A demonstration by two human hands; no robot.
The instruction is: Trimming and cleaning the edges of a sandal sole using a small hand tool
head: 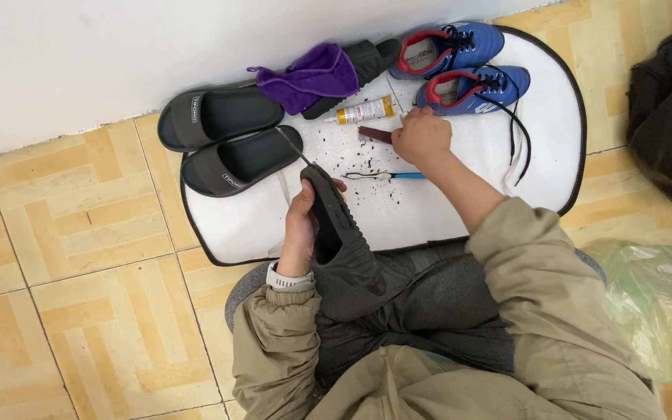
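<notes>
The left hand [302, 225] grips a dark grey shoe [341, 241], fingers curled round its side with the thumb over the toe end, holding it above the lap at the near edge of the white mat [554, 132]. The right hand [421, 140] reaches forward onto the mat, fingers curled down onto a dark reddish-brown stick-like tool [375, 134]; whether it pinches the tool or only rests on it cannot be told.

Just beside that hand lies 1 glue tube [365, 110] with a yellow label, and nearer the person 1 toothbrush [386, 176] with a blue handle, lying crosswise between the 2 hands. Black crumbs [351, 159] are scattered over the mat around them.

Along the far edge stand 2 blue sports shoes [460, 66] with red lining, 1 black lace trailing down the mat. Left of them sits 1 purple cloth [316, 78] draped over a dark object. 2 black slide sandals [227, 136] lie side by side, half off the mat onto the tiled floor [64, 257]. At the right are 1 black bag [670, 117] and 1 green plastic bag [651, 299].
</notes>
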